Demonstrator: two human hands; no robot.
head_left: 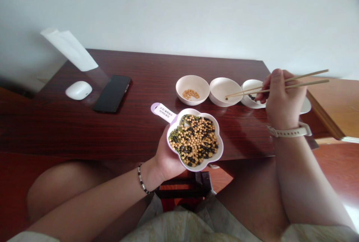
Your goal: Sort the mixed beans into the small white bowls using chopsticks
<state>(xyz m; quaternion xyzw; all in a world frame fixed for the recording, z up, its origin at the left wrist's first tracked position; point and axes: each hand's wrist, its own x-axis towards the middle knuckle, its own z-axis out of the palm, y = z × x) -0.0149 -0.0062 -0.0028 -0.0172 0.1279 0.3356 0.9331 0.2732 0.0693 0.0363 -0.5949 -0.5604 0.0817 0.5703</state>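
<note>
A: What has the right hand (282,98) got?

B: Its grip is closed on a pair of chopsticks (276,84), whose tips pinch what looks like one small green bean (226,98) over the middle white bowl (226,91).

A: And the left hand (165,156)?

B: Its grip is wrapped under a flower-shaped dish (195,140) of mixed yellow, green and black beans, held just off the near edge of the tabletop (140,122).

A: How would you do this step well?

B: My judgement: keep the tips low inside the bowl's rim before easing the pinch, so the bean cannot bounce out. Hold the dish level.

A: Where do the bowls lie from the chopstick grip?

B: The middle bowl is left of it, under the tips. The bowl holding yellow beans (192,89) is further left. A third bowl (252,92) with dark beans sits just beside the knuckles, partly hidden. The dish is below and left, well apart.
</note>
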